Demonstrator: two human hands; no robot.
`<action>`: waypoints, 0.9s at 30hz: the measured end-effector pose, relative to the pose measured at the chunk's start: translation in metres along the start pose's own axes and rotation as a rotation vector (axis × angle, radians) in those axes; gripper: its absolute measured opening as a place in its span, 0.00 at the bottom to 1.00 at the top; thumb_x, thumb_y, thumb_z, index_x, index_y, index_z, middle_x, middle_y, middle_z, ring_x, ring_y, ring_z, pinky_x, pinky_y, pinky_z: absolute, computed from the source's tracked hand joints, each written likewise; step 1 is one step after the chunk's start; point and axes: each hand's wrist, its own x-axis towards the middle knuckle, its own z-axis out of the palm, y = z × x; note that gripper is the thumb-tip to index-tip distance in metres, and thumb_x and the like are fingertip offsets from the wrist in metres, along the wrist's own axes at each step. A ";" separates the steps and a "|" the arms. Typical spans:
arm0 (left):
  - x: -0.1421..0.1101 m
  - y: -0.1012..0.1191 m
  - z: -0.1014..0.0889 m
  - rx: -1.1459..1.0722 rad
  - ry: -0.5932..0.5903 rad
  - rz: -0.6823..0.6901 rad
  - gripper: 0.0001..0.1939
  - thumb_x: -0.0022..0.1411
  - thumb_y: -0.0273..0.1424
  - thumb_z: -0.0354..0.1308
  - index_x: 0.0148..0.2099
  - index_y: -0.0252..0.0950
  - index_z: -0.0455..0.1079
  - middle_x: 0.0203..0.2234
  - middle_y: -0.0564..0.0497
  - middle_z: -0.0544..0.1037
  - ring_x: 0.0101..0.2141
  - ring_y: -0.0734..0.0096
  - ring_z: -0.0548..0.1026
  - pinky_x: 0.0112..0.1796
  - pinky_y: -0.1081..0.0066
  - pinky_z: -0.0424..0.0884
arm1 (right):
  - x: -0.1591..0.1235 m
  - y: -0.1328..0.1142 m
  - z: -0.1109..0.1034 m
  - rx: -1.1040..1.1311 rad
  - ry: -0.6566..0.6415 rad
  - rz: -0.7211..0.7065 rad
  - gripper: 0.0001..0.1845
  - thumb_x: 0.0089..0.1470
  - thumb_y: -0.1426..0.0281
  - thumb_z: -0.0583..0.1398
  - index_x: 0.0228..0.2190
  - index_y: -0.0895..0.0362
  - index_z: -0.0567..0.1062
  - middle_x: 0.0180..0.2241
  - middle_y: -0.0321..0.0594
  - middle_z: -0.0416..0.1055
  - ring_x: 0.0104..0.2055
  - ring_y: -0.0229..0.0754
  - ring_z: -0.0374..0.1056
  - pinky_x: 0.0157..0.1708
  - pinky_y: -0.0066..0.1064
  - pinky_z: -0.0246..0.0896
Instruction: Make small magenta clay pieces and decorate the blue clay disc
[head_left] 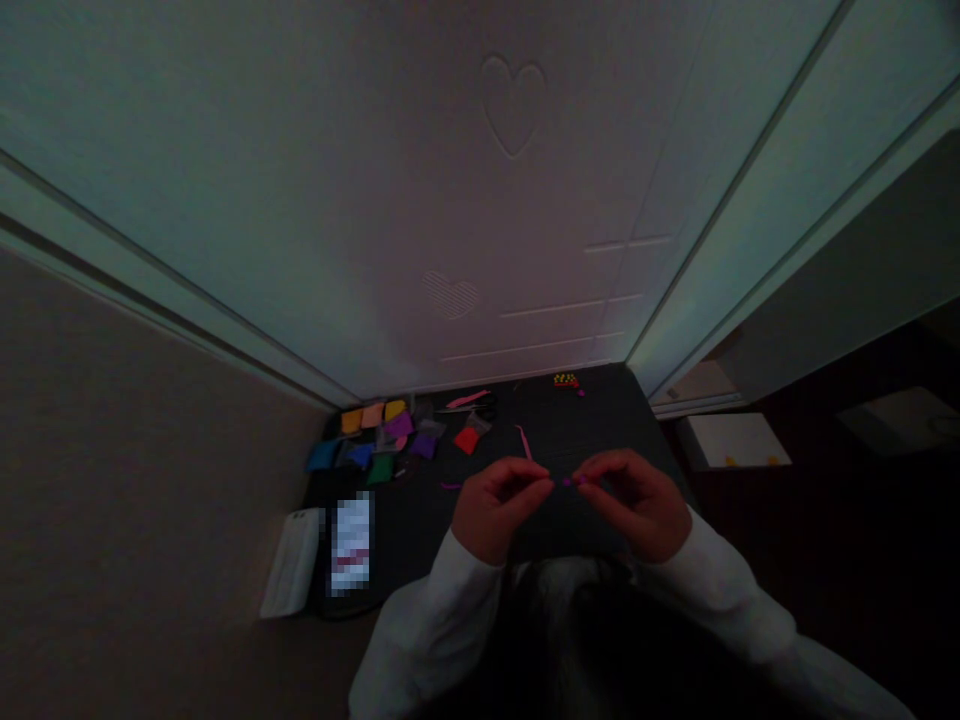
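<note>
My left hand [495, 505] and my right hand [634, 500] are held close together over a dark mat [570, 430], both in white sleeves. Their fingertips pinch toward each other around a tiny magenta piece [568, 482] between them. The piece is too small and dim to name. A thin pink tool [523, 440] lies on the mat just beyond my left hand.
Several small coloured bags [375, 440] lie at the mat's far left, with a red one [469, 438] nearer the middle. A white tray [292, 562] and a blurred card [351, 542] sit front left. A small yellow-and-red object [566, 380] lies by the white door [487, 200]. White boxes [731, 440] stand on the right.
</note>
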 end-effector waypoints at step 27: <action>0.000 -0.001 -0.001 -0.137 0.052 -0.043 0.10 0.41 0.29 0.56 0.31 0.34 0.65 0.24 0.52 0.72 0.27 0.75 0.69 0.30 0.74 0.64 | 0.002 0.000 -0.006 -0.160 -0.027 -0.027 0.06 0.43 0.73 0.54 0.28 0.56 0.65 0.28 0.37 0.66 0.32 0.36 0.62 0.33 0.29 0.57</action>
